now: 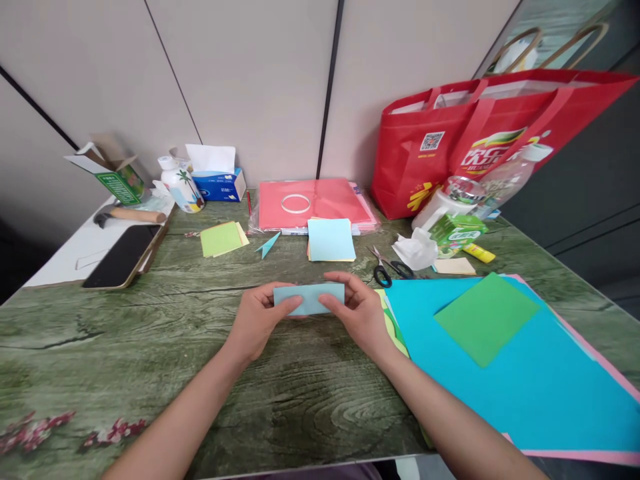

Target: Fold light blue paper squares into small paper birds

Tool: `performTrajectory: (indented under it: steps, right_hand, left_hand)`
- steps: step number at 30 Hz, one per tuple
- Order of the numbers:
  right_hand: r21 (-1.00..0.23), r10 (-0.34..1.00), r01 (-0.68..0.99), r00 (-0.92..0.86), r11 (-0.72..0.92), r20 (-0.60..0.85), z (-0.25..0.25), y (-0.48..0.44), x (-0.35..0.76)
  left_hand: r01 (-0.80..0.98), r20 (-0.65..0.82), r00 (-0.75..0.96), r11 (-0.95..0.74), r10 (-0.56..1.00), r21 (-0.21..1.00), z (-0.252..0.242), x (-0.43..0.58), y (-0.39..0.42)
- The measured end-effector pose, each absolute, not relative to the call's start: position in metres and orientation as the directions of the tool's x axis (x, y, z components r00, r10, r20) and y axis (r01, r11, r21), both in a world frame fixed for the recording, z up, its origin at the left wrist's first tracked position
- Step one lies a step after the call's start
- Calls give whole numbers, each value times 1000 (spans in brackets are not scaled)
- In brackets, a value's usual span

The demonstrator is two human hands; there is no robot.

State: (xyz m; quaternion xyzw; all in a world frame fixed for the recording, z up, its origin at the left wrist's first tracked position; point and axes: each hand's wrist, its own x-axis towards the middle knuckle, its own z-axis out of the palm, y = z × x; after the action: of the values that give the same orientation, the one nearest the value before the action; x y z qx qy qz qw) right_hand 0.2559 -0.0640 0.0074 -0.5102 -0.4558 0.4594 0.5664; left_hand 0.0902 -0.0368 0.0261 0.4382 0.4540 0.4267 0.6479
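Observation:
A light blue paper strip [310, 295], apparently folded, is held level above the table's middle. My left hand [257, 320] grips its left end, the thumb pressed on the front and the fingers behind. At the right end, my right hand [364, 317] pinches the strip with thumb and fingers, its index finger lying over the top edge. Beyond my hands are a stack of square papers [331, 240] with light blue on top and a small folded blue paper piece [269, 246]. Black-handled scissors [387, 265] lie past my right hand.
Large blue sheets [475, 400] with a green square [487, 320] cover the right side. Behind stand a red bag [410, 153], a plastic bottle [510, 177] and a tissue box [219, 185]. A phone [123, 257] and a hammer [133, 215] lie left, near green-yellow papers [221, 239].

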Motion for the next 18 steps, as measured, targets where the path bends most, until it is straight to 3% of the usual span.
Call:
performTrajectory:
  steps: [6,18]
  right_hand:
    - [-999,972,-51,233,4,-8,9,-65,257]
    - [-999,962,-26,271,36,28,12,-67,257]
  left_hand:
    - [-209,-201,242,253,949,945,30,92,-39]
    - [-237,-239,116,261,964,936,35,94,-42]
